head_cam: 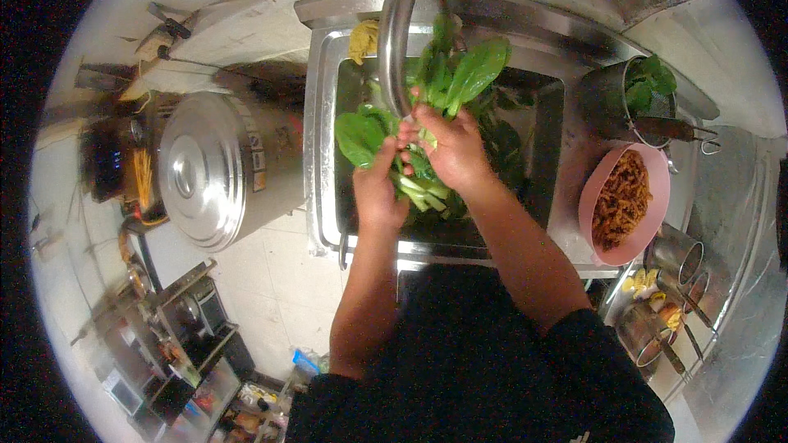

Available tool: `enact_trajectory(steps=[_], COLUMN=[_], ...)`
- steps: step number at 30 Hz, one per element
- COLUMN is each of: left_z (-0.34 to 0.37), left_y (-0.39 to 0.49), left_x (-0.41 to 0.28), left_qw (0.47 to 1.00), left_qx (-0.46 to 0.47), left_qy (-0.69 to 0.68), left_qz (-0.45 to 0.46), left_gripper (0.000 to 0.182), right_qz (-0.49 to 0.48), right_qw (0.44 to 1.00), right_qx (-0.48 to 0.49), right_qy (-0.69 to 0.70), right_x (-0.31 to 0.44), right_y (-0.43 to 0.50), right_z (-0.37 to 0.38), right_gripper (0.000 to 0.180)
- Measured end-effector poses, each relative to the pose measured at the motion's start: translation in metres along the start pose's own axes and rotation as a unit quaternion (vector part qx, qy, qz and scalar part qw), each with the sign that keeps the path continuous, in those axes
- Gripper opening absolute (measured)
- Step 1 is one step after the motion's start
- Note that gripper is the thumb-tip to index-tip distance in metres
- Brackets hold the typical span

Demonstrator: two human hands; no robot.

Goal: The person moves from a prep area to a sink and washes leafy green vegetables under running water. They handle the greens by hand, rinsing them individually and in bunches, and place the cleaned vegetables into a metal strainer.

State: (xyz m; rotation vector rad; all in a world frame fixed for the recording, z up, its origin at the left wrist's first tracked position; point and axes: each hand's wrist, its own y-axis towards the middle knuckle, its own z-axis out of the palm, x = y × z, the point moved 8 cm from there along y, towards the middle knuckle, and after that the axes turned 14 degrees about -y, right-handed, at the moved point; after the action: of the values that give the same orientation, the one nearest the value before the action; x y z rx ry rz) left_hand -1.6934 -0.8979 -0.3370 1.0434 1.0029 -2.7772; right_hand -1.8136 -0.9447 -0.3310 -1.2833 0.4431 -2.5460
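Observation:
Both hands are above a stainless steel sink (323, 135), under and beside its curved metal faucet (394, 31). My left hand (377, 197) grips a bunch of leafy greens (360, 135), with its leaves to the left and cut pale stems pointing down. In my right hand (452, 147) are more wet leafy greens (477, 74), their leaves pointing up and to the right. The fingertips of the two hands nearly meet; whether they touch cannot be told. More dark greens (505, 141) lie in the basin below, partly hidden by the hands.
A large lidded steel pot (203, 169) stands left of the sink. To the right are a strainer (646, 98) with leaves in it and a pink bowl (594, 221) of brown shredded food. Further right sit several metal strainers (677, 252). A yellow cloth (363, 40) hangs at the sink's back edge.

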Motion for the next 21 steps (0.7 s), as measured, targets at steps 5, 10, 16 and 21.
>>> enact_trajectory(steps=[5, 10, 16, 21], left_z=[-0.027, -0.038, -0.028, -0.098], left_y=[0.008, 0.009, 0.007, 0.002], left_x=[-0.013, -0.017, 0.019, 0.017], left_qw=[0.995, 0.996, 0.991, 0.983], left_qx=[-0.041, -0.03, -0.037, -0.063], left_qy=[-0.085, -0.086, -0.084, -0.144], left_qz=[-0.014, -0.025, -0.094, -0.099], left_gripper=[0.01, 0.014, 0.011, 0.007], right_qz=[0.026, 0.022, 0.07, 0.378], right_qw=[0.96, 0.958, 0.564, 0.901], right_qx=[0.147, 0.139, 0.077, -0.002], right_qy=[-0.235, -0.249, -0.819, -0.214], right_x=[-0.015, -0.014, -0.155, -0.179], right_y=[0.004, 0.005, 0.051, -0.053], right_z=[0.011, 0.038, -0.188, -0.217], right_gripper=[0.025, 0.031, 0.04, 0.033])
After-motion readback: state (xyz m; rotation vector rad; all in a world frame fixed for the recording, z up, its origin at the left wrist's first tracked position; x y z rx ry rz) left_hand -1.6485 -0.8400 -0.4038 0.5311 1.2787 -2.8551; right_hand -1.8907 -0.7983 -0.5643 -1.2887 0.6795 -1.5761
